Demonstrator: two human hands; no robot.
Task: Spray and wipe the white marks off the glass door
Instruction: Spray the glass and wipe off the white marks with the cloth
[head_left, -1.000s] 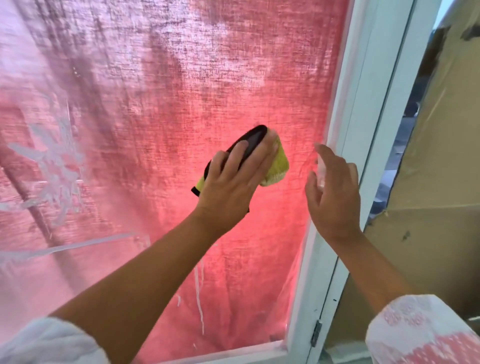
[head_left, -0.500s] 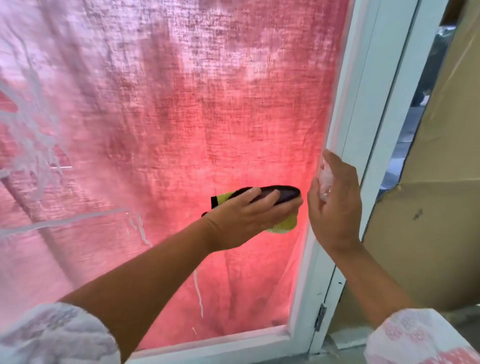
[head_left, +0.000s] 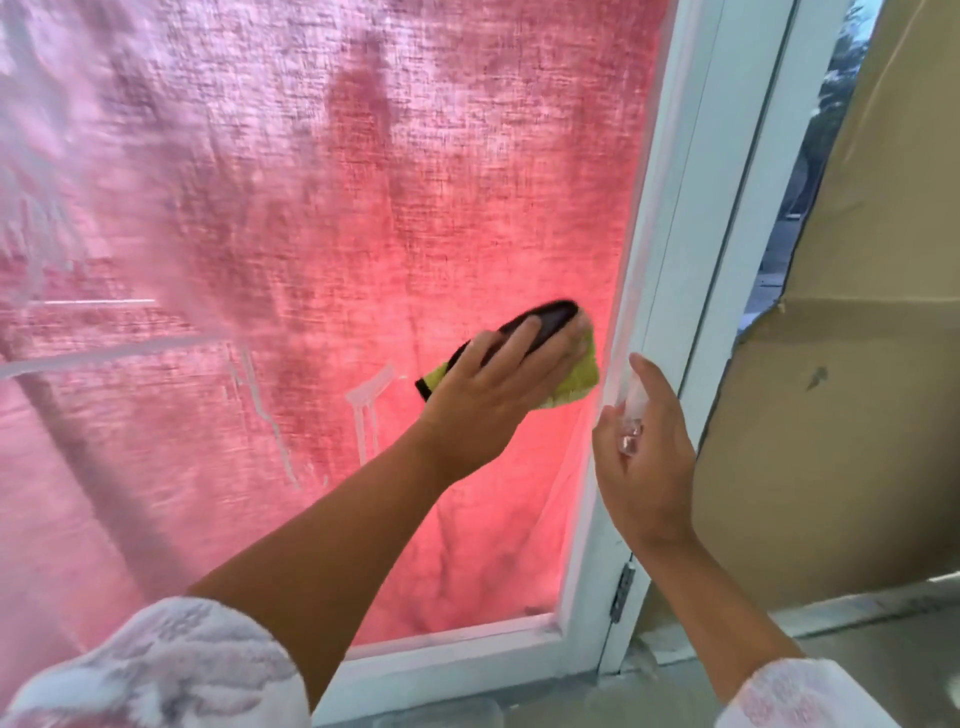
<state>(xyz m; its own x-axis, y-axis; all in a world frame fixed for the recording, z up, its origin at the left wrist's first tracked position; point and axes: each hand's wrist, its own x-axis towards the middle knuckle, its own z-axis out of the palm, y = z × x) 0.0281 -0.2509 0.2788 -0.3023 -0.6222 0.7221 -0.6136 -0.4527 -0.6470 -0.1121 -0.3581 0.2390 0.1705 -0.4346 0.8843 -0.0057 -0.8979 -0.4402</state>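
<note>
Head view: the glass door (head_left: 363, 182) fills the left and middle of the picture, with a red cloth (head_left: 467, 234) hanging behind the pane.
White marks: white marks (head_left: 371, 400) show as a dripped patch just left of the wiping hand. A long pale streak and thinner runs lie further left, blurred.
Pad: a yellow pad (head_left: 576, 379) with a black back lies flat against the glass, near the pane's right edge.
Left hand: the left hand (head_left: 498, 384) presses the pad to the glass. Its fingers (head_left: 524, 338) are straight and close together across the black back.
Bottle: a small clear spray bottle (head_left: 631, 415) stands upright in front of the door frame, apart from the pad.
Right hand: the right hand (head_left: 649, 467) grips the bottle. Its fingers are curled round the body and the forefinger is raised over the top.
Frame: the white door frame (head_left: 670, 260) runs up the pane's right side, with a metal hinge (head_left: 623, 592) low on it.
Beyond: brown cardboard (head_left: 857, 415) with a torn edge stands right of the frame.
Sleeves: pale patterned sleeves (head_left: 171, 670) show at both bottom corners.
</note>
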